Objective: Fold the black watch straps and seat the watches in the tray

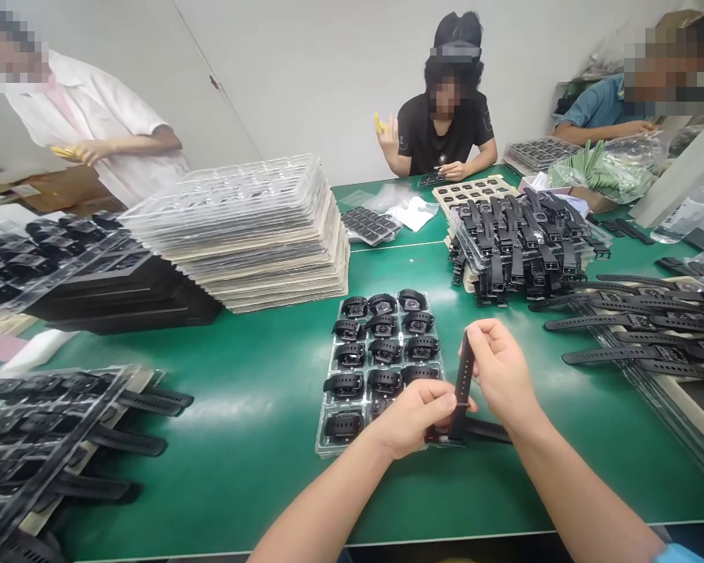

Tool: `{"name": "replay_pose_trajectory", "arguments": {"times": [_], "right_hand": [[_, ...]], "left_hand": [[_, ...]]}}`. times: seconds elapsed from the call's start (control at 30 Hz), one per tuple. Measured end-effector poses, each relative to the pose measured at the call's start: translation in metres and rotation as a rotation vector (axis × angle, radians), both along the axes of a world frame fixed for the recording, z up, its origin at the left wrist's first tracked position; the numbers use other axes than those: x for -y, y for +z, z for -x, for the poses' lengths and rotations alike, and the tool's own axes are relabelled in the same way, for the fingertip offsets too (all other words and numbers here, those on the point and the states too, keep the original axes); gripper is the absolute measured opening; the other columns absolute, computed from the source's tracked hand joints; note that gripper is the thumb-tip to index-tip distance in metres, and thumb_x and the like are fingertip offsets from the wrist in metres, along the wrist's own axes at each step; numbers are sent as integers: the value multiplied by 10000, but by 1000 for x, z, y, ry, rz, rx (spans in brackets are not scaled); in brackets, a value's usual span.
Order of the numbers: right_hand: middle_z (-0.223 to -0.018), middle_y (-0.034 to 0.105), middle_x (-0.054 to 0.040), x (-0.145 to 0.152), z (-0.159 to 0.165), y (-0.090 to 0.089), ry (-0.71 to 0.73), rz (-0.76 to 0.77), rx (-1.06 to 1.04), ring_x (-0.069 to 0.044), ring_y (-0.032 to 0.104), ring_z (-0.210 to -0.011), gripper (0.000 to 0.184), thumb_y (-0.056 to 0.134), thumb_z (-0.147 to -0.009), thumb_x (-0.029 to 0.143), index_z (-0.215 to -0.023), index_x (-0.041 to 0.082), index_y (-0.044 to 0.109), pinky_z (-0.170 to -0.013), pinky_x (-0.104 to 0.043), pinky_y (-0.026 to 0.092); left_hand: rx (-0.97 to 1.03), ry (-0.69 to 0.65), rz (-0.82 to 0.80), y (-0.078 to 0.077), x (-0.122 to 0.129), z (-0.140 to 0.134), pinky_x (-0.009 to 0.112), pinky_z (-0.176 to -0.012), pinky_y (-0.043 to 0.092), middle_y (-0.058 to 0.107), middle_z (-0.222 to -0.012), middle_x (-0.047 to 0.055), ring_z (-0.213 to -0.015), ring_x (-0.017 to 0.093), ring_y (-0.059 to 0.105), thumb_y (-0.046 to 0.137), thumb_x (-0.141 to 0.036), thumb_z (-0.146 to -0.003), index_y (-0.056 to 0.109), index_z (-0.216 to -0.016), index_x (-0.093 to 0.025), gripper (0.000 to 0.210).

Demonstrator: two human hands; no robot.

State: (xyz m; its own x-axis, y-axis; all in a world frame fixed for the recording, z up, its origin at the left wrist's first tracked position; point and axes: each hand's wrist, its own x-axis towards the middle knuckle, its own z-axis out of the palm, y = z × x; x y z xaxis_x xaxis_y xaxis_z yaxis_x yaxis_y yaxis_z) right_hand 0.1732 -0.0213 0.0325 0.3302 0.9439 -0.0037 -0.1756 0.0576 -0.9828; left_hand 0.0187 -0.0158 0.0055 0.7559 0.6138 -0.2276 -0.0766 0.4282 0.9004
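Observation:
A black smartwatch [462, 379] is between my two hands, over the right side of a clear tray. My left hand [418, 418] is closed on it near the buckle. With finger and thumb, my right hand [498, 367] pinches the top end of its holed strap, which stands nearly upright. The other strap half sticks out to the right below my right hand. My left fingers hide much of the watch body. Rows of black watches with curled straps lie in the clear plastic tray [321, 438], and my left hand covers its lower right part.
A tall stack of trays [275, 242] stands at the back left. Trays of black watches lie at left [64, 422], right [639, 328] and back right [510, 234]. Three people sit or stand around the green table [235, 469]. A clear bottle [689, 215] is at far right.

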Motion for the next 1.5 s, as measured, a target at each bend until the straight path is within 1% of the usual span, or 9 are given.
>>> {"name": "replay_pose_trajectory", "arguments": {"times": [0.13, 0.27, 0.6, 0.83, 1.0, 1.17, 1.27, 1.37, 1.5], "right_hand": [[-751, 580, 35, 5, -4, 2, 42, -67, 176, -128, 483, -552, 261, 603, -967, 482, -1066, 247, 545, -509, -249, 409], [-730, 595, 24, 13, 1, 2, 334, -47, 418, -161, 536, -629, 178, 636, -949, 404, -1036, 250, 619, -581, -278, 435], [-588, 593, 12, 8, 15, -6, 207, 81, -169, -132, 542, -506, 465, 791, -775, 627, -862, 186, 672, -461, -233, 451], [-588, 601, -1, 12, 15, -5, 203, 87, -123, -138, 545, -513, 485, 797, -761, 642, -848, 177, 694, -470, -243, 456], [-660, 591, -20, 12, 10, -7, 270, -52, 109, -165, 555, -590, 443, 581, -952, 613, -853, 205, 723, -547, -285, 492], [-1154, 629, -68, 14, 7, -9, 394, -213, 476, -251, 596, -1046, 322, 642, -956, 361, -1274, 332, 685, -935, -400, 507], [-1096, 638, -48, 17, 8, -11, 409, -155, 511, -252, 597, -1033, 417, 624, -951, 304, -1363, 363, 607, -920, -400, 512], [-1013, 623, -32, 20, 8, -11, 410, -107, 495, -244, 600, -988, 443, 605, -935, 257, -1366, 355, 591, -879, -377, 524], [-1028, 664, -29, 21, 9, -5, 518, -82, 425, -247, 624, -962, 454, 696, -866, 247, -1305, 307, 600, -837, -357, 530]], "left_hand": [[-230, 207, -544, 9, 0, 4, 277, -668, 467, 632, -778, 45, -698, 159, 546, 610, -510, -927, 741, -951, -147, 387], [-365, 410, -1142, 11, -3, 12, 351, -827, 544, 694, -963, 98, -891, 211, 640, 487, -252, -1011, 670, -1167, -167, 255], [-238, 553, -1492, 4, -5, 17, 335, -823, 585, 711, -1093, 115, -947, 204, 684, 521, -135, -987, 476, -1378, -191, 398], [-279, 667, -1714, 6, -6, 19, 295, -620, 522, 712, -904, 81, -739, 180, 641, 566, -67, -935, 585, -1293, -179, 375], [-300, 670, -1653, 9, -5, 19, 293, -620, 519, 736, -902, 88, -736, 181, 652, 569, -67, -930, 653, -1241, -187, 343], [-187, 651, -939, 16, -6, 18, 321, -791, 576, 760, -902, 64, -848, 200, 707, 599, -182, -942, 753, -965, -207, 158], [-83, 709, -566, 19, -9, 19, 289, -731, 558, 731, -873, 47, -782, 179, 675, 675, -257, -883, 722, -873, -187, 85], [3, 749, -375, 22, -10, 20, 256, -668, 517, 697, -855, 32, -699, 138, 611, 743, -336, -836, 680, -888, -175, 181], [56, 474, -336, 29, -4, 21, 316, -799, 536, 693, -964, 74, -858, 189, 648, 746, -413, -854, 647, -975, -168, 291]]}}
